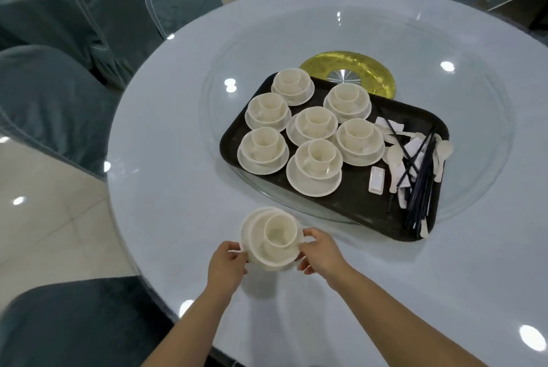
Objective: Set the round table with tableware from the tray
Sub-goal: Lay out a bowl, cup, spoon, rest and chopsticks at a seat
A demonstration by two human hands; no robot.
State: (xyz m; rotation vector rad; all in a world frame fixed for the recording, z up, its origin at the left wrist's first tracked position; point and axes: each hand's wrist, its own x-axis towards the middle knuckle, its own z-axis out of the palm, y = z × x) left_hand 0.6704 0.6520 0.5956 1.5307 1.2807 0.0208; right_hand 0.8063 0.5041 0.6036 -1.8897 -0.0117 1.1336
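**A stacked place setting held over the near edge of the desk**

A white place setting [272, 238], made of a cup nested in a small bowl on a saucer, sits between the fingers of both hands, just above or on the pale blue desk [166, 141]; whether it already rests on the surface cannot be told. The left hand [227, 266] grips the saucer rim on its left side, fingers [237, 255] curled narrowly around the edge. The right hand [318, 251] holds the opposite rim, thumb over the top and fingers [305, 267] under the edge. Both hands are equally close to the stack, which is round with no long axis and tilts slightly toward the viewer.

Beyond the fingertips, farther away and a little to the right, a dark rectangular tray [350, 197] lies on a clear glass turntable [474, 159]. The tray's long axis runs diagonally, from far left to near right. Its left part carries seven more settings [316, 126] of the same kind, packed close together. Its right part holds a loose heap of white spoons [396, 156], dark chopsticks [421, 188] and small white rectangular rests [377, 178].

The likely next move is to lower the held stack straight down in front of the nearest chair [74, 322], which lies to the left of the left hand, and then release it.
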